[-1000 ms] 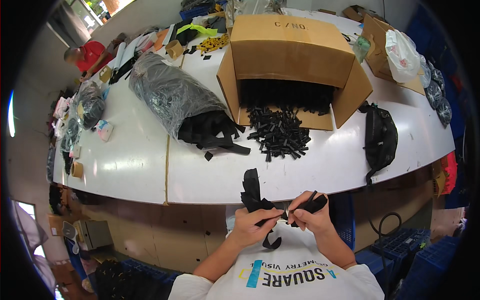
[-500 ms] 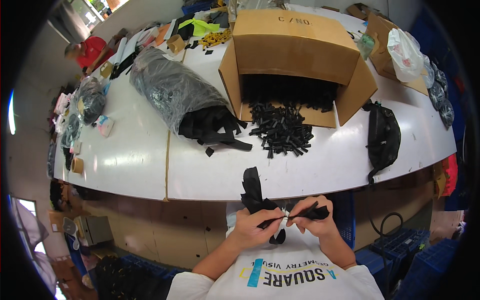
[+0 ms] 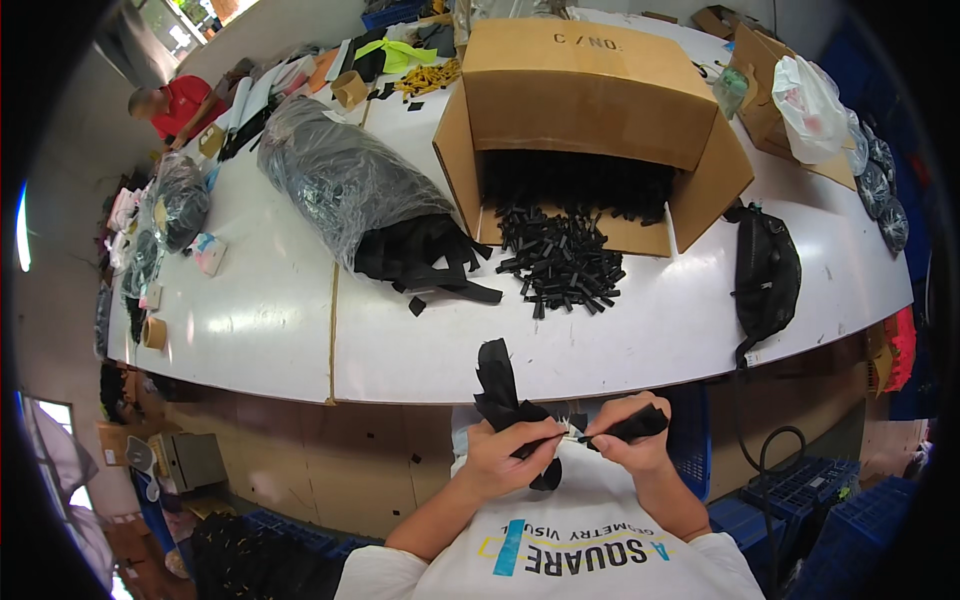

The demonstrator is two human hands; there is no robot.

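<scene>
Close to my chest, just off the table's front edge, my left hand is closed on a bundle of black fabric strips. One end of the bundle stands up above the fingers, and another dark piece hangs below them. Facing it, my right hand pinches a shorter black strip between thumb and fingers. The fingertips of both hands are a small gap apart, with thin dark ends showing there; whether these ends join I cannot tell.
Beyond my hands on the white table lies a heap of small black pieces, spilling from an open cardboard box. Left of it is a plastic bag of black strips. A black pouch lies right. A person is far left.
My right hand has moved slightly right, and the gap between the fingertips has widened. The bundle in my left hand has shifted a little left.
</scene>
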